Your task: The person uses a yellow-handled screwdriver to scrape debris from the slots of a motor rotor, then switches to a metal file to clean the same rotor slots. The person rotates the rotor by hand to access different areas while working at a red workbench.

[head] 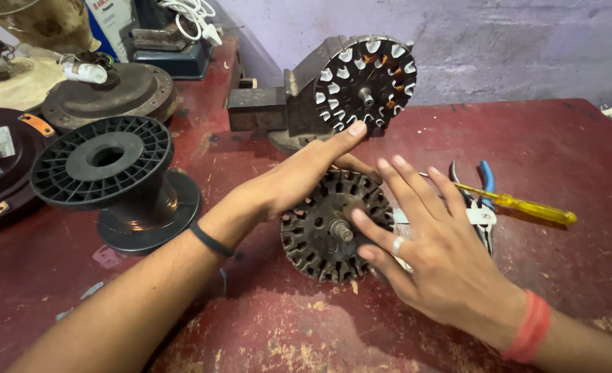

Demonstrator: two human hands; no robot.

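Note:
A dark slotted stator core (317, 235) with a centre shaft lies flat on the worn red table (540, 138). My left hand (299, 178) rests on its upper left rim, index finger stretched toward a second stator (366, 81) that holds copper windings and stands upright in a bench vise (271, 110). Spread flat, my right hand (430, 249) lies on the core's right side with a ring on one finger and fingertips near the shaft. Neither hand grips anything.
An empty black plastic spool (112, 173) stands at the left. Round fan motor housings (105, 93) sit behind it. Blue-handled pliers (484, 200) and a yellow-handled screwdriver (527, 206) lie right of my right hand.

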